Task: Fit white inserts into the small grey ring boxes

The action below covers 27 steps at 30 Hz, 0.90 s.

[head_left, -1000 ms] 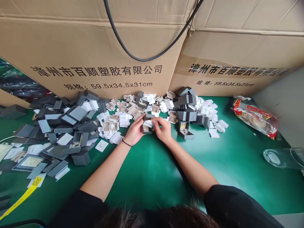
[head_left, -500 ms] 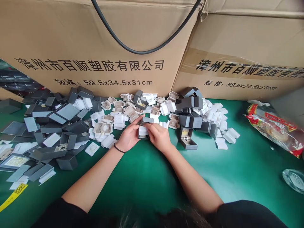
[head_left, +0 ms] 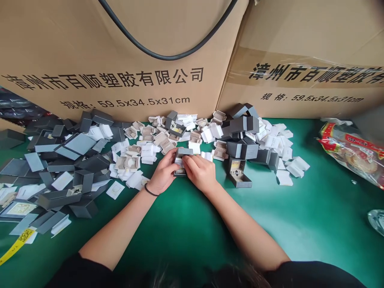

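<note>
Near the middle of the table, my left hand [head_left: 164, 172] is wrapped round the side of a small dark grey jewelry box [head_left: 184, 151], its lid raised. My right hand [head_left: 200, 171] is closed against the box's opening, with curled fingers reaching inside and hiding part of it. A bit of white lining shows between the two hands. To the right stands another open jewelry box [head_left: 240, 179], with a pale inside. Loose white card inserts [head_left: 128, 163] lie just beyond and left of my hands, some folded with beige inner faces.
Dark jewelry boxes [head_left: 81, 144] are heaped on the left, and more boxes [head_left: 243, 150] with white cards [head_left: 274, 140] at right. Large cartons [head_left: 135, 48] wall off the back, a black cable [head_left: 171, 57] hanging before them. A food packet [head_left: 354, 152] and glass dish [head_left: 377, 220] are far right.
Less white shows inside the held jewelry box, where my right fingers sit deeper. The camera view has shifted slightly. Both hands stay on the box.
</note>
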### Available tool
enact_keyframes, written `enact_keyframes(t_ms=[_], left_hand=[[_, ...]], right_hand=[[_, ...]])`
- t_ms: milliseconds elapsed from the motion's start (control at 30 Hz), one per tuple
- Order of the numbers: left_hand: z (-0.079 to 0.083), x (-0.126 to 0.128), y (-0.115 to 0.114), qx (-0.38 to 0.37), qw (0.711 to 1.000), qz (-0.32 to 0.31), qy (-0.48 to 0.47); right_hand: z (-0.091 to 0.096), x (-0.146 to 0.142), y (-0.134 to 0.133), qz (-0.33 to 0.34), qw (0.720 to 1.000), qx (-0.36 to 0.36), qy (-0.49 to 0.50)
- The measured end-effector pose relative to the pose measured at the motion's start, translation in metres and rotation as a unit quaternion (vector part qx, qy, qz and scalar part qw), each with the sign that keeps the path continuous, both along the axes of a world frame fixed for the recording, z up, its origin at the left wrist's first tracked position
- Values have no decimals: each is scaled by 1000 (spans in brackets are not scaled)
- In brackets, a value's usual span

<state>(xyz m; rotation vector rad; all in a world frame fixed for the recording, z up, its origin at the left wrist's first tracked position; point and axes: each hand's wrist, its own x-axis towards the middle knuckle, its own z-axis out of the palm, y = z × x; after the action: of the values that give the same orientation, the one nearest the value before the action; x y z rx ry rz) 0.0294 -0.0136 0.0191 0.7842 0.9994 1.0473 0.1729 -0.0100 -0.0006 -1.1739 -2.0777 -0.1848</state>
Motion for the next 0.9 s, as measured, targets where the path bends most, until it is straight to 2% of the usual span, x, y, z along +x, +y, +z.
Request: enact_keyframes(t_ms=[233,500,667,900], left_hand=[[-12,7,-3,70,992,51,91],[-11,10,-5,87,986,76,117],[-8,13,-5,63,987,132,68],[-5,12,-4,19,990,139,10]], right_hand=[[4,2,1,47,993,-101,-27],[5,1,-1,63,992,-102,-27],[7,1,-3,85,994,-67,4],[5,0,-3,49,991,-117,-40]])
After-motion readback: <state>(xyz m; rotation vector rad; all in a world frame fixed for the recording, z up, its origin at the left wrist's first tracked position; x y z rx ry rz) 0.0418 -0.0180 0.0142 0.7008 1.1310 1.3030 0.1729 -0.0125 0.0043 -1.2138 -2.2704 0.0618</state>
